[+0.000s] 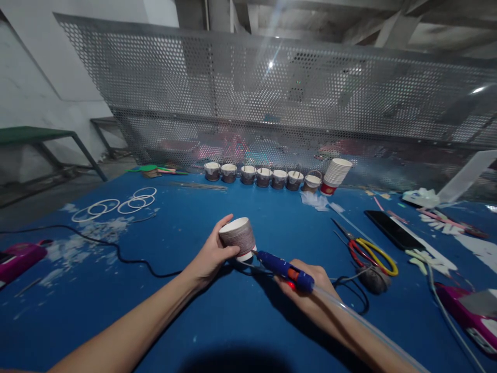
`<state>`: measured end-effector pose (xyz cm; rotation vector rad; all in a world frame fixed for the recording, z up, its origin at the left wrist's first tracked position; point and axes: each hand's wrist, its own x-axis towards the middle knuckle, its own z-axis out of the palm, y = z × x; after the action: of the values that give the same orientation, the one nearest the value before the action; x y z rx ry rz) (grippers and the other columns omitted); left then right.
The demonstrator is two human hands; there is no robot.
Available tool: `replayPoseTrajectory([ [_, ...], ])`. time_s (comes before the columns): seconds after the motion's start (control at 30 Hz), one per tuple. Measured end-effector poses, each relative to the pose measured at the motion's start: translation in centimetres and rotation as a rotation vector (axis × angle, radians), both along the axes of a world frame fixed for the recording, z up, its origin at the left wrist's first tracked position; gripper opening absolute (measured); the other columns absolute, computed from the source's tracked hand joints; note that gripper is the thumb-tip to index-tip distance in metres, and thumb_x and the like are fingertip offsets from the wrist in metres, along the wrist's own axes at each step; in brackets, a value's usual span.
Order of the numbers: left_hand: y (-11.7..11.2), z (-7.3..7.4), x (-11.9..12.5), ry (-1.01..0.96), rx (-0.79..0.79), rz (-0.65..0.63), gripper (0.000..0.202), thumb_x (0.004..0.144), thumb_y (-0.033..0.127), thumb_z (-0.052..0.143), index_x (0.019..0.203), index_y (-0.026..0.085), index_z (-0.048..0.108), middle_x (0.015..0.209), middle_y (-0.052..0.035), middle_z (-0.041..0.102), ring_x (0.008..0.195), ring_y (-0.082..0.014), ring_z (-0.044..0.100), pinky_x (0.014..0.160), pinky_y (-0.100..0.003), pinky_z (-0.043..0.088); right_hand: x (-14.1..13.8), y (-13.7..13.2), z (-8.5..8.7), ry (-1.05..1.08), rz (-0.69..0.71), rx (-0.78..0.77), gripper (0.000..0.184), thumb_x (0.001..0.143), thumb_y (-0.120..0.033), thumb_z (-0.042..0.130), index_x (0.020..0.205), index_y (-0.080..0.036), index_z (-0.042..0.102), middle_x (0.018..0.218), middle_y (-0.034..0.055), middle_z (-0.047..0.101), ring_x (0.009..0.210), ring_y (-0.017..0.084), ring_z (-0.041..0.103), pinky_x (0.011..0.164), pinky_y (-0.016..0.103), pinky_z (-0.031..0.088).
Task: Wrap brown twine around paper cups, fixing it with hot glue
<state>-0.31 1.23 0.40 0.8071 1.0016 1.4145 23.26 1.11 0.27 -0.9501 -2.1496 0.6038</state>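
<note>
My left hand (217, 248) is wrapped round a paper cup (237, 237), its thumb in front and its fingers behind. Greyish-brown cord is wound over most of the cup's side, with a white and red band bare near one end. The cup is tilted. In my right hand (306, 290) is a blue glue gun (285, 269), a clear glue stick running out of its back. Its nozzle touches or almost touches the cup by the edge of the winding. A ball of grey cord (375, 280) lies to the right, a strand leading from it towards my hands.
Several small wrapped cups (264, 177) line the back, beside a stack of paper cups (337, 175). Scissors (365, 251) and a black phone (394, 229) lie right. White rings (135, 202) and a black cable (128, 259) are left. A perforated metal screen (248, 93) stands behind.
</note>
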Motion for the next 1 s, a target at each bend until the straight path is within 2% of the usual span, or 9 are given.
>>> replayPoseTrajectory([
  [0.13,0.0,0.0,-0.2,-0.017,-0.004,-0.02,0.098,0.053,0.02,0.084,0.141,0.023,0.04,0.127,-0.0141,0.063,0.116,-0.0327,0.061,0.103,-0.044,0.043,0.0,0.3,0.1,0.02,-0.035,-0.023,0.03,0.089,-0.037,0.055,0.065,-0.022,0.047,0.053,-0.0019,0.055,0.044,0.01,0.048,0.046,0.022,0.036],
  [0.3,-0.2,0.3,0.0,-0.036,-0.022,-0.031,0.103,0.052,0.02,0.084,0.143,0.022,0.037,0.126,-0.0127,0.064,0.114,-0.0297,0.061,0.101,-0.039,0.044,-0.3,-0.1,0.3,0.038,-0.006,-0.046,0.029,0.087,-0.034,0.056,0.063,-0.022,0.045,0.05,-0.003,0.052,0.043,0.009,0.044,0.043,0.022,0.033],
  [0.47,-0.2,0.5,0.1,-0.025,-0.057,-0.012,0.104,0.052,0.018,0.085,0.144,0.023,0.037,0.123,-0.012,0.066,0.109,-0.0288,0.063,0.1,-0.041,0.045,-0.3,-0.3,0.1,0.033,0.01,-0.102,0.026,0.086,-0.034,0.059,0.066,-0.022,0.049,0.053,-0.0042,0.053,0.045,0.009,0.044,0.045,0.021,0.034],
  [0.7,-0.1,0.3,0.0,-0.012,-0.045,-0.021,0.101,0.052,0.019,0.085,0.142,0.025,0.04,0.12,-0.0113,0.066,0.106,-0.0286,0.065,0.1,-0.042,0.044,-0.4,0.1,1.2,0.055,-0.041,-0.172,0.029,0.085,-0.035,0.055,0.06,-0.022,0.043,0.052,-0.0017,0.05,0.046,0.011,0.042,0.043,0.024,0.031],
  [0.87,-0.1,0.3,-0.1,-0.036,-0.044,-0.017,0.101,0.052,0.017,0.084,0.142,0.025,0.04,0.121,-0.0106,0.066,0.105,-0.0267,0.065,0.099,-0.039,0.045,-0.5,-0.1,1.0,0.053,-0.009,-0.21,0.029,0.083,-0.035,0.056,0.061,-0.023,0.042,0.051,-0.0022,0.048,0.045,0.011,0.04,0.044,0.026,0.03],
  [1.0,-0.1,0.4,-0.1,-0.048,-0.045,-0.03,0.101,0.05,0.017,0.085,0.141,0.025,0.041,0.119,-0.0112,0.067,0.106,-0.0292,0.065,0.099,-0.042,0.045,-0.4,0.1,1.1,0.061,-0.046,-0.251,0.03,0.083,-0.039,0.054,0.06,-0.023,0.043,0.053,-0.0013,0.048,0.047,0.012,0.041,0.045,0.026,0.03],
])
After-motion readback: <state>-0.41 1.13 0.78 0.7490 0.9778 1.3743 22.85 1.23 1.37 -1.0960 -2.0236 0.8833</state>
